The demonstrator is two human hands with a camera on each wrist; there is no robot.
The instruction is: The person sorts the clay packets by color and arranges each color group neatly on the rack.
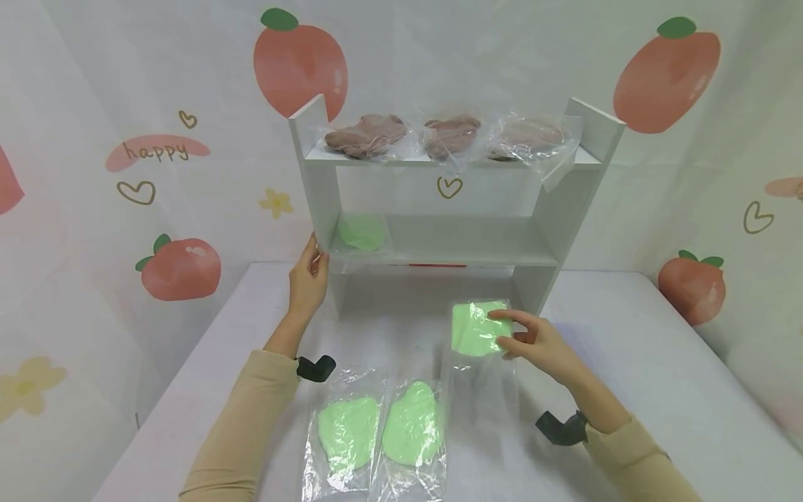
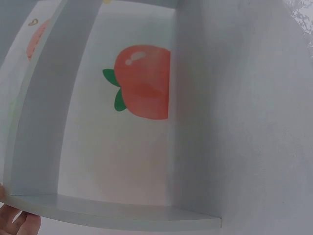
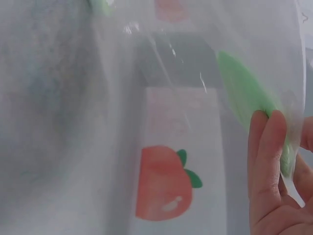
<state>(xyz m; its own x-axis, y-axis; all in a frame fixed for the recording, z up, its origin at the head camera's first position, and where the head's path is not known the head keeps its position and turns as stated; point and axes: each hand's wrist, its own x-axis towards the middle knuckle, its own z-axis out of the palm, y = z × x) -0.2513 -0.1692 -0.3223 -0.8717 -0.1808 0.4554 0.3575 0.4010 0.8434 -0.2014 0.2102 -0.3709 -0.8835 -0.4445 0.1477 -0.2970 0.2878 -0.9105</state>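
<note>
My right hand [image 1: 539, 343] pinches the right edge of a clear plastic bag [image 1: 479, 329] holding a flat light-green slab, lifted in front of the shelf. In the right wrist view the fingers [image 3: 271, 152] press on the green slab [image 3: 244, 85] through the film. My left hand [image 1: 309, 279] touches the left side panel of the white shelf [image 1: 439, 240]; in the left wrist view only its fingertips [image 2: 29, 226] show at the panel's edge. Another bagged green slab [image 1: 362, 232] lies at the left end of the middle shelf.
Two more bagged green pieces [image 1: 348, 432] [image 1: 413, 425] lie side by side on the white table [image 1: 207, 390] in front. On the top shelf sit three bags of brown pieces [image 1: 366, 136]. A curtain with fruit prints [image 1: 188, 268] hangs behind.
</note>
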